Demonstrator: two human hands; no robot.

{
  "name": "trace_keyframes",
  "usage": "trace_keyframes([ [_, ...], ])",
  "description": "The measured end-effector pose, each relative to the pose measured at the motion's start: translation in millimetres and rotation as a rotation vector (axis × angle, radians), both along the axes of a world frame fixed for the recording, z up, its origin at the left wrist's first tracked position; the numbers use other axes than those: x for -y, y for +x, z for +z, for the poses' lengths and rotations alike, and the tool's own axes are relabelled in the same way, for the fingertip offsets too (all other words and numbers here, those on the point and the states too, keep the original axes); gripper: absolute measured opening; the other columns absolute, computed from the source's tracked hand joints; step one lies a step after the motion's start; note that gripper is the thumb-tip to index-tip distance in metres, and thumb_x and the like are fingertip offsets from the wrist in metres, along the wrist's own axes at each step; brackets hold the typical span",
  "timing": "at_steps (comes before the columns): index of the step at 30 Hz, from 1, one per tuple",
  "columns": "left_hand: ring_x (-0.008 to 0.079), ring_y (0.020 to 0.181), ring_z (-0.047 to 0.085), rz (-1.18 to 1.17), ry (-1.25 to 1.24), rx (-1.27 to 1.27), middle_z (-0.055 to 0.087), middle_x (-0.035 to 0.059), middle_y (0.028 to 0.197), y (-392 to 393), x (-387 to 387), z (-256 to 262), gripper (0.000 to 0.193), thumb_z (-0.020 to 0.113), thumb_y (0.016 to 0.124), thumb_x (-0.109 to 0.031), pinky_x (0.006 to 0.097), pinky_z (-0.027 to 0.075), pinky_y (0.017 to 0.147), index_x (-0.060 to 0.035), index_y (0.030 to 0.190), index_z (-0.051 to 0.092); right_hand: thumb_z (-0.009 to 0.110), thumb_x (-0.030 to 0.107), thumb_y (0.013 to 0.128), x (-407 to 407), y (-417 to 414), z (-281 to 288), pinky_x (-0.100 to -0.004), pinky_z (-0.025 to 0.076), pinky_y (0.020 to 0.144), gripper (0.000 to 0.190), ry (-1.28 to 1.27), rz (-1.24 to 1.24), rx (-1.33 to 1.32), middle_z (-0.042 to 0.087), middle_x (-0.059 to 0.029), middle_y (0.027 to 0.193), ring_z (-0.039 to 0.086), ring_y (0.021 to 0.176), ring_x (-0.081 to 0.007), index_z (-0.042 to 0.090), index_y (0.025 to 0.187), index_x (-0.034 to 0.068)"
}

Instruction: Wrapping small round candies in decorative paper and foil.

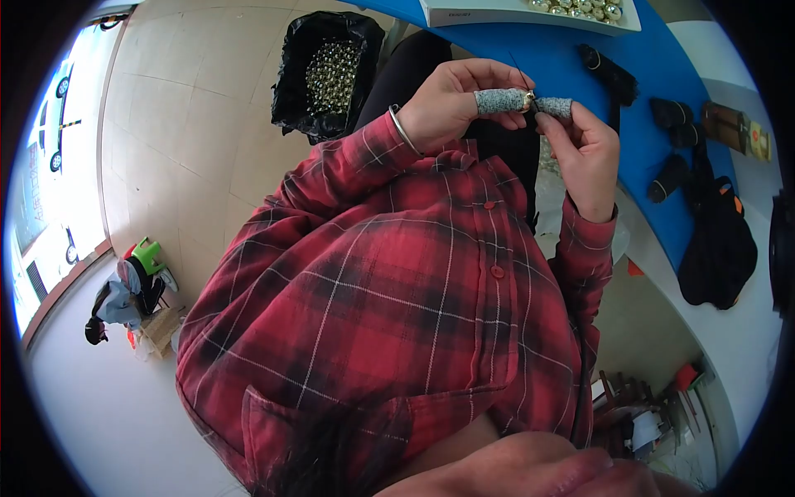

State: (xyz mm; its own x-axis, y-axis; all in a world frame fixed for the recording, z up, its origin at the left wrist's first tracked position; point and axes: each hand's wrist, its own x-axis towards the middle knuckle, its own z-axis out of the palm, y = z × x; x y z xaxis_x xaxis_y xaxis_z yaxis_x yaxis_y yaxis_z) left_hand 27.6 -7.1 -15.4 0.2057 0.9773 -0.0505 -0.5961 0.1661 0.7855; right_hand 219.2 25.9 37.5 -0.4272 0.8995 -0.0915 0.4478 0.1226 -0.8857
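Between the fingertips of both hands is a small gold bead (528, 101) with a thin black cord (517, 67) at it. My left hand (456, 93) pinches the bead from the left; grey wrapping (499, 101) covers one of its fingers, and a silver bangle (405, 130) circles the wrist. From the right, my right hand (584, 146) holds the dark strand close beside the bead, thumb against a finger with similar grey wrapping (554, 107). Fingers hide part of the bead and cord. Both hands are above my lap, near the blue tabletop's edge.
A bin lined with black plastic (292, 68) holds many small gold pieces. On the blue table (646, 56) stand a white box (497, 13) of gold balls, several black tied bundles (608, 74), a brown container (726, 127) and a black bag (717, 248). A person (124, 298) sits far left.
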Motion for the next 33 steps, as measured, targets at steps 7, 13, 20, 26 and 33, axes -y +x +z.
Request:
trace_keyframes([
  [7,0.0217,0.081,0.066,-0.005,0.036,0.001,0.063,0.0156,0.109,-2,-2,-7,0.022,0.058,0.091,-0.003,0.0269,0.056,0.072,0.0054,0.112,0.058,0.055,0.002,0.091,-15,14,-10,-0.0178,0.036,0.055,0.012,-0.233,0.094,-0.156,0.062,-0.0038,0.077,0.045,0.059,-0.0055,0.064,0.096,-0.003],
  [13,0.0212,0.079,0.066,-0.009,0.027,0.038,0.064,0.0153,0.105,-1,-2,-11,0.022,0.059,0.091,-0.004,0.0264,0.056,0.07,0.0047,0.111,0.059,0.049,0.002,0.093,-22,22,-18,-0.0175,0.038,0.056,0.02,-0.387,0.157,-0.278,0.063,-0.0071,0.086,0.046,0.061,-0.0061,0.063,0.105,-0.005],
  [20,0.0205,0.078,0.065,0.01,0.021,0.035,0.064,0.0149,0.102,0,0,-12,0.022,0.058,0.092,-0.005,0.0257,0.055,0.068,0.0042,0.112,0.059,0.049,0.001,0.093,-25,24,-22,-0.0178,0.039,0.057,0.023,-0.448,0.186,-0.354,0.063,-0.0082,0.091,0.046,0.062,-0.0066,0.062,0.109,-0.007],
  [26,0.0197,0.077,0.065,0.022,0.002,0.015,0.065,0.0147,0.101,1,0,-13,0.021,0.058,0.092,-0.004,0.0248,0.055,0.068,0.0041,0.112,0.059,0.049,0.002,0.093,-24,22,-19,-0.0178,0.039,0.056,0.021,-0.439,0.184,-0.351,0.063,-0.0079,0.091,0.047,0.062,-0.0067,0.062,0.107,-0.007],
  [33,0.0189,0.076,0.065,0.053,-0.001,-0.006,0.066,0.014,0.099,4,2,-12,0.021,0.059,0.091,-0.001,0.0237,0.054,0.067,0.0046,0.111,0.059,0.054,0.003,0.091,-21,21,-20,-0.0175,0.037,0.054,0.015,-0.377,0.174,-0.25,0.061,-0.0045,0.078,0.046,0.058,-0.0063,0.064,0.1,-0.005],
])
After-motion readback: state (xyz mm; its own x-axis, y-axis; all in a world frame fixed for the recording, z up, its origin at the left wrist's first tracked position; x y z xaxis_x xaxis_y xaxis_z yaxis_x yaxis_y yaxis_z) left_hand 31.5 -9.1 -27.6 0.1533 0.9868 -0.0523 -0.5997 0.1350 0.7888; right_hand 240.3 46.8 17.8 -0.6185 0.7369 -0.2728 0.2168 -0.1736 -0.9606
